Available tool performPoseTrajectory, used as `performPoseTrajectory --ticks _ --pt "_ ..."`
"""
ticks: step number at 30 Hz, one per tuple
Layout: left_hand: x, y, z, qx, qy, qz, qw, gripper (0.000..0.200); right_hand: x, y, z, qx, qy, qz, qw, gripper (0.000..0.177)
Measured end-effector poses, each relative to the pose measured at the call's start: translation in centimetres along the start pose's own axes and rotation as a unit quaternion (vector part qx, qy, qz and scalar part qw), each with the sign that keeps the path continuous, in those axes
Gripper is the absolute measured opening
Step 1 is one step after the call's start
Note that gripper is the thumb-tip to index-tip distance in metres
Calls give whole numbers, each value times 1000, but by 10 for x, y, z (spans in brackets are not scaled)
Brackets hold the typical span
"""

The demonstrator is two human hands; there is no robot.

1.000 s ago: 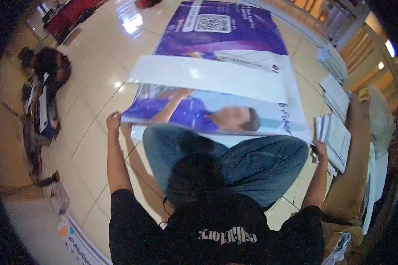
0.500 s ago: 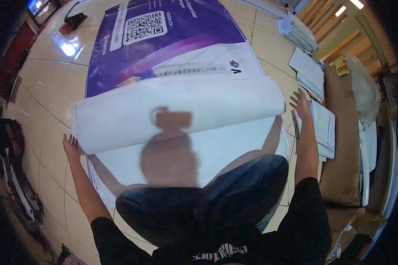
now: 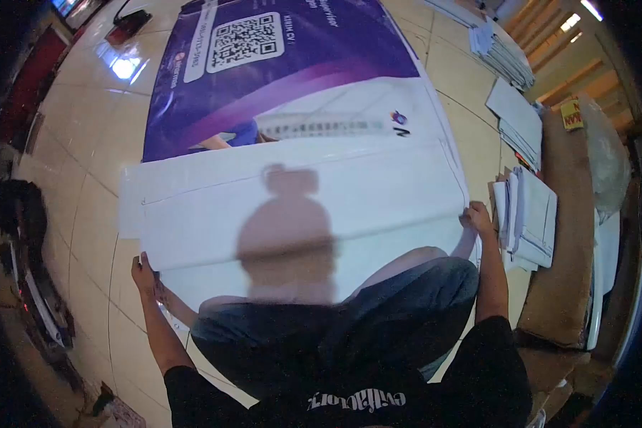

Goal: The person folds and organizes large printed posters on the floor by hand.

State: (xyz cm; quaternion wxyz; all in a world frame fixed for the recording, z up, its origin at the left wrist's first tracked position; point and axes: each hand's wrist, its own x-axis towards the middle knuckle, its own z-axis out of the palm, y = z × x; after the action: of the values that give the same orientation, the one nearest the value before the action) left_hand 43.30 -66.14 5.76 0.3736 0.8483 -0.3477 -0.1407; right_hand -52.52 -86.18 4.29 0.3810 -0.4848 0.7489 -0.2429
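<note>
A large banner (image 3: 228, 93), purple with a QR code, lies on the tiled floor. Its near part is folded over and shows a white back (image 3: 192, 221), which reaches to the person's crossed legs. At the left end of the fold, my left hand (image 3: 143, 274) is closed on the white edge. On the other side my right hand (image 3: 478, 217) pinches the right edge of the same fold. A shadow of the head and camera falls across the white surface.
Folded white sheets (image 3: 529, 214) lie on the floor at the right, beside a long cardboard box (image 3: 565, 235) with a plastic bag (image 3: 600, 164) on it. More stacked sheets (image 3: 503, 53) are at the upper right. Dark items (image 3: 25, 250) lie at the far left.
Both hands have come nearer the body and closed on the fold's edges; before, they were spread open beside it. The raised white roll now lies flatter and closer to the legs.
</note>
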Motion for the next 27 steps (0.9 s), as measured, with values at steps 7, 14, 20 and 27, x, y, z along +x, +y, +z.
performPoseTrajectory --ticks 7,14,20,27 --pt "-29 41 -7 61 60 71 994 35 -37 -102 14 -308 200 -199 909 29" --pt "15 41 44 158 127 49 978 35 53 -217 131 -327 0 -249 912 45" --pt "2 41 41 259 98 50 960 33 75 -194 154 -255 -163 -134 944 76" --pt "-15 49 24 211 55 81 973 35 35 -228 111 -126 -261 123 949 80"
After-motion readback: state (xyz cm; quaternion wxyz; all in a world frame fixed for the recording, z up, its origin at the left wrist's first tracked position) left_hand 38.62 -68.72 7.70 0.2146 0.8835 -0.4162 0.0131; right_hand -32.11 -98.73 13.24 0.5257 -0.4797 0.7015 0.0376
